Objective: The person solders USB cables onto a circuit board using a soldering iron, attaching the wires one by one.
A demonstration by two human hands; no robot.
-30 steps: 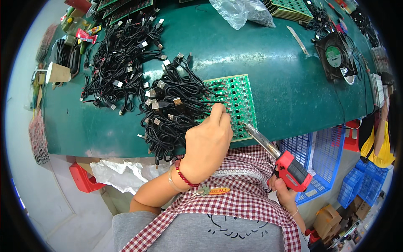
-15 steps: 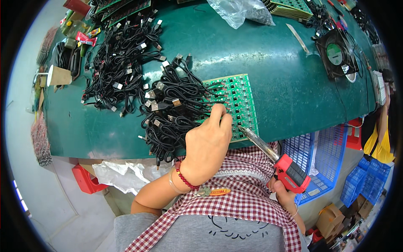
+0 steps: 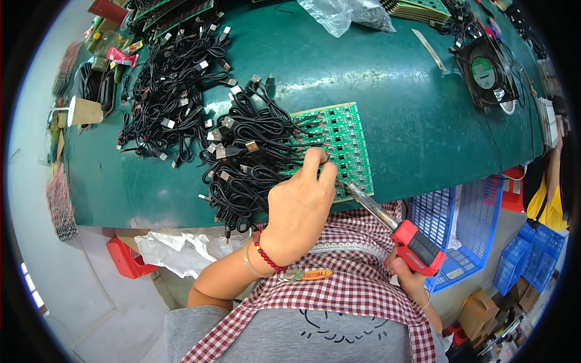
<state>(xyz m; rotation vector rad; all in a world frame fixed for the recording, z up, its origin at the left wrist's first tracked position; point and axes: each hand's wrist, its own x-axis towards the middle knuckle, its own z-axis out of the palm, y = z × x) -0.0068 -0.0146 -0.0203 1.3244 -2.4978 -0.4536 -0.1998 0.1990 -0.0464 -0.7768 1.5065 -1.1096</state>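
A green circuit board panel (image 3: 354, 136) with rows of small parts lies near the table's front edge. Black USB cables (image 3: 242, 130) are heaped over its left side, several with thin red and black wire ends on the board. My left hand (image 3: 301, 199) is closed in a pinch above the panel, on a USB cable's wire end that the fingers mostly hide. From the lower right, my right hand (image 3: 408, 279) grips the red and black handle of a soldering iron (image 3: 381, 215). Its metal tip meets the panel beside my left fingertips.
A second heap of USB cables (image 3: 163, 103) lies to the left. Farther back are a clear plastic bag (image 3: 342, 15), stacked boards (image 3: 420, 11) and a metal strip (image 3: 428, 49). A black fan (image 3: 486, 72) stands at right. Blue crates (image 3: 466, 233) sit below the table edge.
The iron's tip has shifted slightly left on the panel, closer to my left fingers. My left hand keeps nearly the same pinch and place.
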